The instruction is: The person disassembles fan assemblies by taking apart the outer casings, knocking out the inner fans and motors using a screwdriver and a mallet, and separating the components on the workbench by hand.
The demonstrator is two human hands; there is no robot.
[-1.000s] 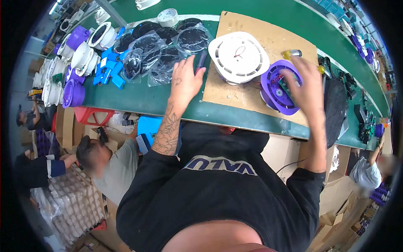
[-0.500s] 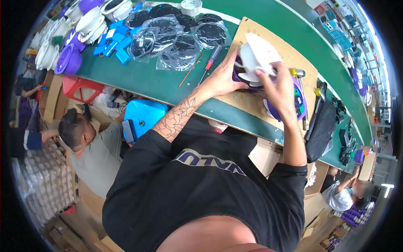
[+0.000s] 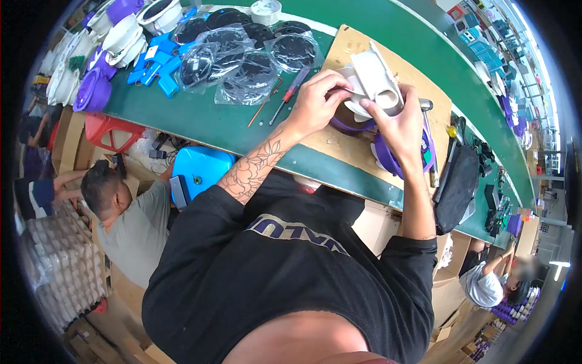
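Observation:
A white plastic part (image 3: 368,68) with a flat panel and a round tube opening is raised over the wooden board. My right hand (image 3: 397,121) is closed on its near right side, thumb beside the tube. With bent fingers, my left hand (image 3: 318,103) pinches the part's left edge; any smaller thing in that pinch is hidden. Below my hands lies a purple round housing (image 3: 351,126), partly covered. A second purple housing (image 3: 388,156) with a bit of green inside sits under my right wrist.
The wooden board (image 3: 345,45) lies on the green bench. Left are a screwdriver (image 3: 291,91), bagged black discs (image 3: 248,76) and blue pieces (image 3: 163,64). A hammer (image 3: 427,106) and black pouch (image 3: 465,182) lie right. A seated person (image 3: 130,212) is at the left.
The white part has been turned so its tube opening shows. My left hand has moved from spread beside the housing to pinching the part's edge. The view has shifted slightly.

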